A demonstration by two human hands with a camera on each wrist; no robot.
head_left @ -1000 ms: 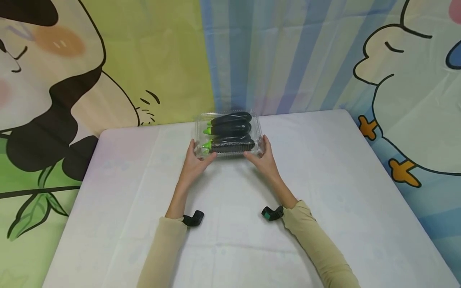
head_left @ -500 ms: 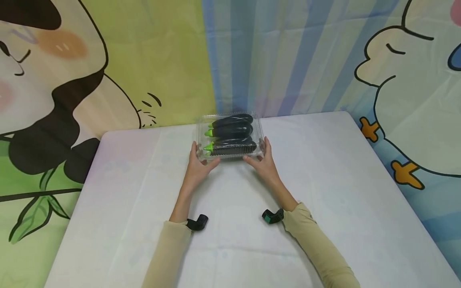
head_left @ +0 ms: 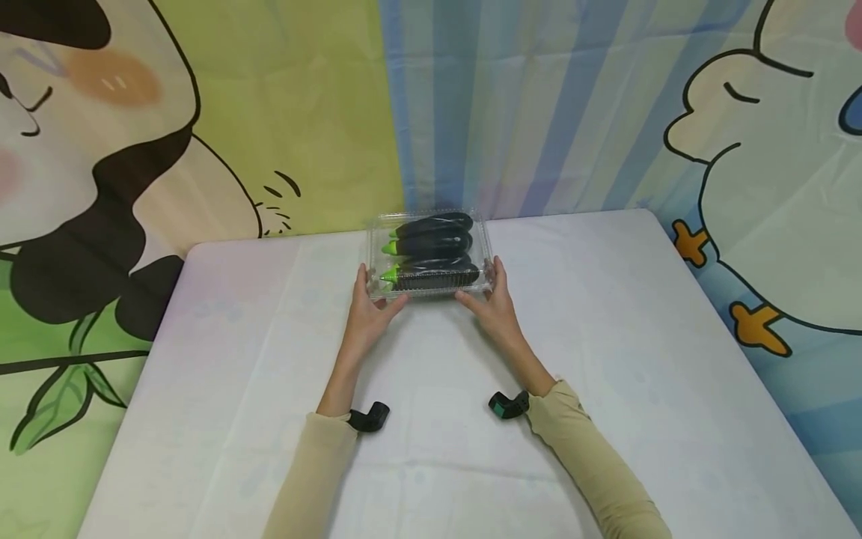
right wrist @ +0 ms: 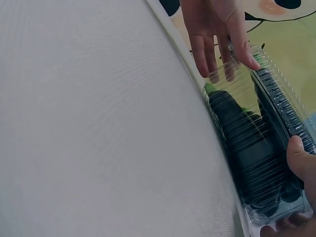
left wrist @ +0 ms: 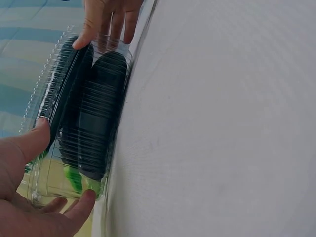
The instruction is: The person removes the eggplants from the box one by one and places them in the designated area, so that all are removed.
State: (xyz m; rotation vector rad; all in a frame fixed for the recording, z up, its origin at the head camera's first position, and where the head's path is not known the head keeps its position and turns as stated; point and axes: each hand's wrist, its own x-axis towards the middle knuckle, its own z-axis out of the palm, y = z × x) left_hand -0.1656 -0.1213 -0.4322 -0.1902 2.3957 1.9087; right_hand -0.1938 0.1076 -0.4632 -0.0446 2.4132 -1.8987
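A clear plastic clamshell box (head_left: 431,293) sits near the far edge of the white table, holding several dark eggplants (head_left: 434,243) with green stems. My left hand (head_left: 365,320) holds its left end, thumb at the front edge and fingers along the side. At the opposite end my right hand (head_left: 498,311) holds it the same way. In the left wrist view, the left thumb (left wrist: 37,138) lies on the box's ridged rim and the fingertips touch its end and underside. In the right wrist view, the right thumb (right wrist: 296,150) presses the rim; that hand's other fingers are partly hidden.
The table's white cloth (head_left: 431,464) spreads in front of the box and to both sides. Right behind the far edge hangs a printed curtain (head_left: 512,112) with cartoon animals. Black wrist cameras (head_left: 369,417) are strapped at both cuffs.
Both thumbs have slid slightly toward me, from over the box's front edge to just below it. The left forearm has shifted a little right. The box stays nearly in place.
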